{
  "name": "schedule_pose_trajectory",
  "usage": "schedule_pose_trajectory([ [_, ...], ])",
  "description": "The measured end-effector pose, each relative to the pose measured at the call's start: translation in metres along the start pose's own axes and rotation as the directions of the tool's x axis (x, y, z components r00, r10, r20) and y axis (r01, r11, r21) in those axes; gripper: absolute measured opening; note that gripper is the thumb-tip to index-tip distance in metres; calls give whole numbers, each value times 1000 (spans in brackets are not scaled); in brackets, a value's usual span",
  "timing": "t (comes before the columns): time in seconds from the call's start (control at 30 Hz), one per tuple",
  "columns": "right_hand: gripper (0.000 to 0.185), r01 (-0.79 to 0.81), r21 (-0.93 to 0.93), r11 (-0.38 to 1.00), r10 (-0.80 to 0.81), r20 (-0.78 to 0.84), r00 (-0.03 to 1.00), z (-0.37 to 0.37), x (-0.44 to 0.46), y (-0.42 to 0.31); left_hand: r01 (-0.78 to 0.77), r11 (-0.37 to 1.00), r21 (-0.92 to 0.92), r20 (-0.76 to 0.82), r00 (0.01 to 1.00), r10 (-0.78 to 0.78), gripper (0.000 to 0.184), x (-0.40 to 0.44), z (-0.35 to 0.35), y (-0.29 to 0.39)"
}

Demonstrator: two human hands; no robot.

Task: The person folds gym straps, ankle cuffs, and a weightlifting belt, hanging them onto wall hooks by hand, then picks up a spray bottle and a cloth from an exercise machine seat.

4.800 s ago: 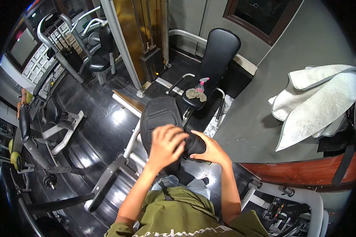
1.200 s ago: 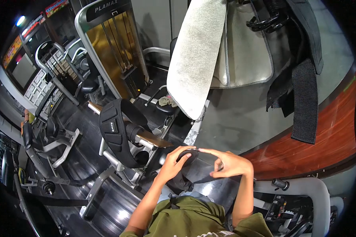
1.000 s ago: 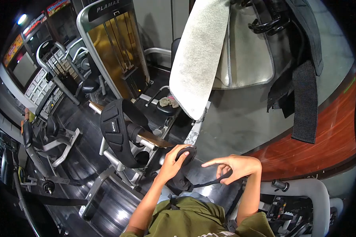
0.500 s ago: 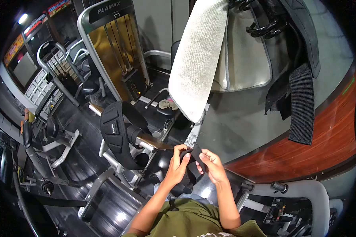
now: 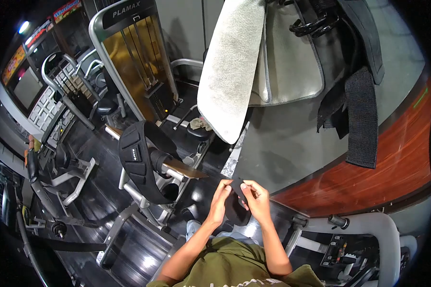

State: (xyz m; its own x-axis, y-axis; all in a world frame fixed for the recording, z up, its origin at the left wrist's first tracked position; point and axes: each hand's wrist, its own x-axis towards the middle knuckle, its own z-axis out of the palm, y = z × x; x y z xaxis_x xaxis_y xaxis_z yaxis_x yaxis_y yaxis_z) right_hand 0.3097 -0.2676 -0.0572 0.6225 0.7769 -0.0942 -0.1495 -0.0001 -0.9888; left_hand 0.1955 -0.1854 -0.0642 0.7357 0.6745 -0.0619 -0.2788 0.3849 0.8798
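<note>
A black fabric strap [image 5: 236,211] hangs in front of my body, with its upper part between my two hands. My left hand [image 5: 219,204] pinches its left side between thumb and fingers. On the other side, my right hand [image 5: 256,198] grips the strap's upper right edge, thumb in front and fingers curled behind. A wider dark section droops below the hands in front of my legs. The strap's far end is hidden, so its full shape cannot be made out.
A black padded belt [image 5: 136,165] hangs on a machine's bar left of my hands. Light-lined pads [image 5: 232,71] and a black webbing strap [image 5: 361,119] hang at upper right. Behind stands a PLAMAX weight machine [image 5: 134,57]. A grey machine frame [image 5: 388,239] is at lower right.
My hands have turned slightly around the strap, with the left fingers straighter. More of its wide dark section now hangs below them. The view has shifted a little.
</note>
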Motion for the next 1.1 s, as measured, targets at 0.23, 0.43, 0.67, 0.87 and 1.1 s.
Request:
schedule_pose_trajectory([
  [0.23, 21, -65, -160, 985, 86, 129, 988, -17, -5, 2, -47, 999, 7, -8, 999, 47, 17, 5, -14, -12],
  [0.43, 20, -145, -87, 986, 160, 196, 967, -27, -4, 4, -120, 982, 148, 120, 987, 102, 13, 2, -19, -13],
  [0.67, 19, -179, 23, 984, 175, 124, 977, -22, -13, 14, -167, 936, 310, 178, 977, 116, 12, -1, -18, -2],
  [0.87, 19, -236, 302, 924, 205, 131, 970, -11, -17, 23, -369, 762, 532, 280, 926, 253, 14, -3, -14, 16],
  [1.1, 26, -59, 502, 863, 85, -30, 996, 14, -18, 31, -402, 729, 555, 296, 914, 279, 13, -2, -11, 31],
])
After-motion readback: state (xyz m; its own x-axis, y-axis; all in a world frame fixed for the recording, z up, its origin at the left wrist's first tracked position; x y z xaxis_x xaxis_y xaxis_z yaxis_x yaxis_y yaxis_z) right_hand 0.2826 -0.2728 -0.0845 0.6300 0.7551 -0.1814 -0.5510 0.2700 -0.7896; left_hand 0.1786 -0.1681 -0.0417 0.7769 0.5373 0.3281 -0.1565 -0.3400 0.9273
